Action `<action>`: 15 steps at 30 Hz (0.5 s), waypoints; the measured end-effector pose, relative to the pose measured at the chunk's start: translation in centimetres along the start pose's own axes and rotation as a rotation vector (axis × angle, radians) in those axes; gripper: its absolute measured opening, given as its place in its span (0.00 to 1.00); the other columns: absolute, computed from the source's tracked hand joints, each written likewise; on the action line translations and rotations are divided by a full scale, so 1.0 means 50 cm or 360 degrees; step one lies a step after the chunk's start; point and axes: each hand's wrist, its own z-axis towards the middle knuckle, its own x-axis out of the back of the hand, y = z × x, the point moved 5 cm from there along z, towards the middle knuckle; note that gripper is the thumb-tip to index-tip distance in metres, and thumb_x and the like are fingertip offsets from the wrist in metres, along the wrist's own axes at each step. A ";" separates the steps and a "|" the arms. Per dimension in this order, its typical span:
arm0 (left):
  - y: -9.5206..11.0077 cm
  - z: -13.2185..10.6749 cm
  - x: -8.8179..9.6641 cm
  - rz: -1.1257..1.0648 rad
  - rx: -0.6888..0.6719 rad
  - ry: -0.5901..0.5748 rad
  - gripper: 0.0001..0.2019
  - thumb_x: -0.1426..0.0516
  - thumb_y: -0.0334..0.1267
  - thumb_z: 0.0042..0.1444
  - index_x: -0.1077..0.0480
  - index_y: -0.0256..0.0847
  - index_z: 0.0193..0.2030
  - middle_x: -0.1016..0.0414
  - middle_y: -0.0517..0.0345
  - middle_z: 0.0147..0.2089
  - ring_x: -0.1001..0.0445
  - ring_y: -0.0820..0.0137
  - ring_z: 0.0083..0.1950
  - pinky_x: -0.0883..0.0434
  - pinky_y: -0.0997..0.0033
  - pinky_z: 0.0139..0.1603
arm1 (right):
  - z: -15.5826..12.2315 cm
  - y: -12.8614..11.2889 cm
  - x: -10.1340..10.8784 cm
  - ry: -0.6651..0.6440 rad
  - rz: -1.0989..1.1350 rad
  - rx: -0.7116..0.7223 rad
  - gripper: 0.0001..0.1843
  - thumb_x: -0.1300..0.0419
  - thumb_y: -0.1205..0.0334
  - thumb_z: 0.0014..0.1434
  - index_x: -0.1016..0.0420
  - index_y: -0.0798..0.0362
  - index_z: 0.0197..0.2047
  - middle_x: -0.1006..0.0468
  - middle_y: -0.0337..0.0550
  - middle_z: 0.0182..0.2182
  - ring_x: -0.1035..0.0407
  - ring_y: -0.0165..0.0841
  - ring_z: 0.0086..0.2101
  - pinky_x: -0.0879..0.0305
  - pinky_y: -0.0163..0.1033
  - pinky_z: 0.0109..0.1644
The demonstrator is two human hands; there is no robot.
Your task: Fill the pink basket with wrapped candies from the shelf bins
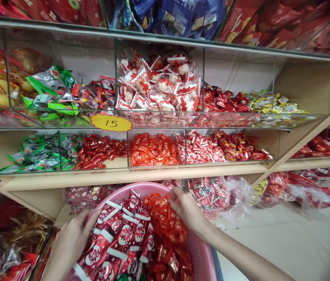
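Observation:
A pink plastic basket full of wrapped candies is in front of me at the bottom of the view. My left hand is closed on its left rim. Dark red packets with white ends and round white emblems fill the basket's left and middle. Small orange-red wrapped candies lie at the far right inside, with shiny deep red wrapped candies nearer to me. My right hand is over the orange-red ones at the right rim, fingers curled together; what they pinch, if anything, is hidden.
Glass-fronted shelves with divided bins of wrapped candies run across the view. A yellow tag reads 15. Clear bags of candy stand under the lowest shelf. Shiny packages lie at lower left, tiled floor at right.

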 end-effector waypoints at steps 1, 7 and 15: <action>0.001 0.000 -0.002 0.0023 -0.0002 -0.0053 0.19 0.57 0.55 0.56 0.31 0.47 0.37 0.22 0.52 0.28 0.23 0.54 0.39 0.34 0.72 0.30 | 0.000 -0.010 0.008 0.0048 -0.0180 0.0056 0.06 0.49 0.65 0.55 0.34 0.52 0.37 0.25 0.42 0.27 0.31 0.31 0.21 0.44 0.31 0.23; 0.002 0.000 -0.007 0.0074 -0.0011 -0.0174 0.19 0.60 0.53 0.58 0.33 0.46 0.40 0.22 0.50 0.33 0.24 0.53 0.43 0.33 0.71 0.33 | 0.050 -0.063 0.072 0.0272 -0.0607 0.0154 0.08 0.50 0.63 0.58 0.31 0.51 0.37 0.23 0.44 0.30 0.30 0.32 0.27 0.45 0.32 0.29; -0.011 0.007 -0.013 -0.0035 -0.0027 -0.0083 0.19 0.57 0.53 0.57 0.31 0.47 0.38 0.21 0.50 0.34 0.24 0.56 0.42 0.34 0.72 0.33 | 0.245 -0.101 0.117 0.0599 -0.0174 0.0263 0.05 0.45 0.66 0.52 0.27 0.51 0.31 0.23 0.40 0.27 0.30 0.32 0.30 0.40 0.32 0.35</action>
